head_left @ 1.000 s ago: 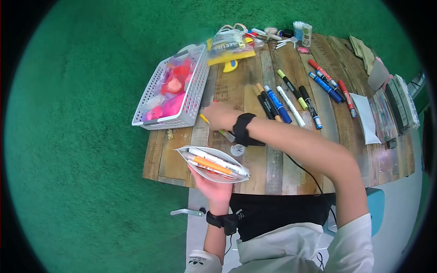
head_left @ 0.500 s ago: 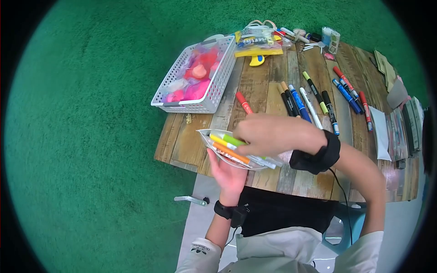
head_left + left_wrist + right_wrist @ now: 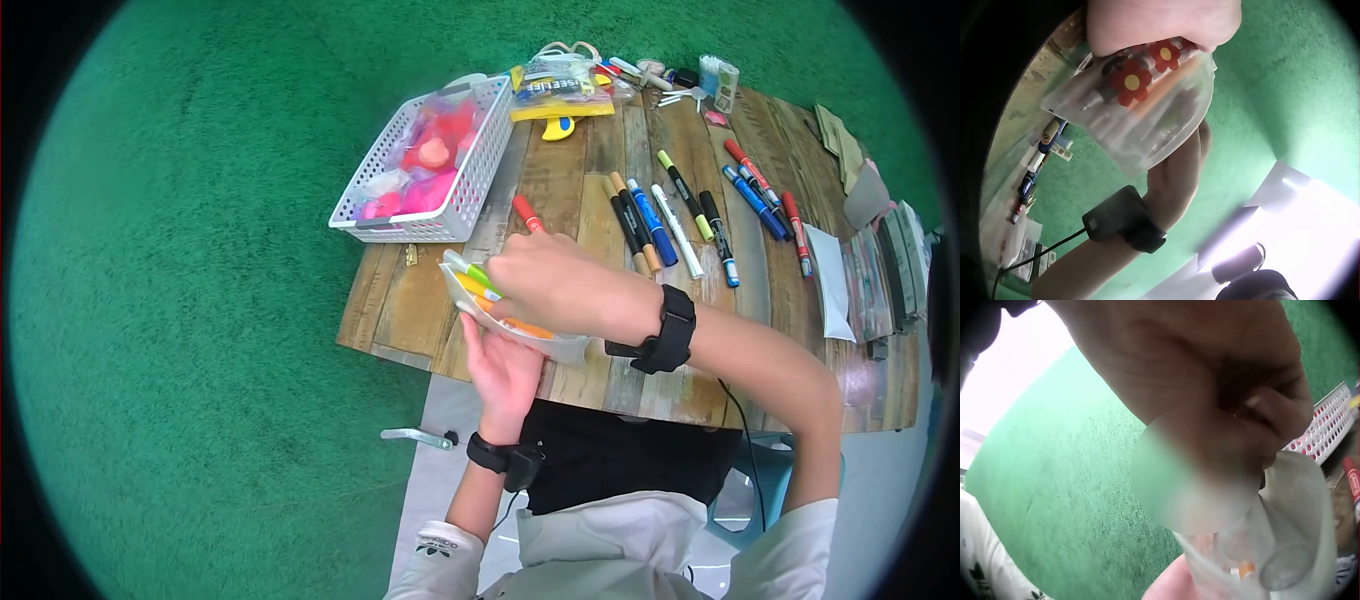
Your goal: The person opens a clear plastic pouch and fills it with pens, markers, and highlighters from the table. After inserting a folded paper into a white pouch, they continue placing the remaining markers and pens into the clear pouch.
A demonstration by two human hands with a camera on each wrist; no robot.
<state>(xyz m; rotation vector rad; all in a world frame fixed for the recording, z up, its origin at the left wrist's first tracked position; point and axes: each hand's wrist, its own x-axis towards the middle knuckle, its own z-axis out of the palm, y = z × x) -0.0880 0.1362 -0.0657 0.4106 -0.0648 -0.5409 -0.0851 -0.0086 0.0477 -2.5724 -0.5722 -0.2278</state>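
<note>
In the head view my left hand (image 3: 507,375) holds a frosted white pouch (image 3: 570,347) from below, palm up, its mouth tilted upward. Red flowers are printed on the pouch's side, seen in the left wrist view. Inside lie a yellow marker (image 3: 478,288), an orange marker (image 3: 528,328) and other pens. My right hand (image 3: 560,285) is at the mouth, its fingers curled over a green marker (image 3: 474,270) and its thumb dipping past the rim. That hand hides part of the pouch. In the right wrist view the fingers are in shadow and partly blurred.
A white basket (image 3: 450,215) of pink and red items stands at the left. A red marker (image 3: 527,213) lies just beyond my right hand, and several more markers spread to the right. Bagged items (image 3: 565,85) lie at the back; a white packet (image 3: 830,285) lies at the far right.
My right hand first reached to the table beside the basket, then came to the pouch with the green and yellow markers. Since then it has moved left and the pouch has tilted.
</note>
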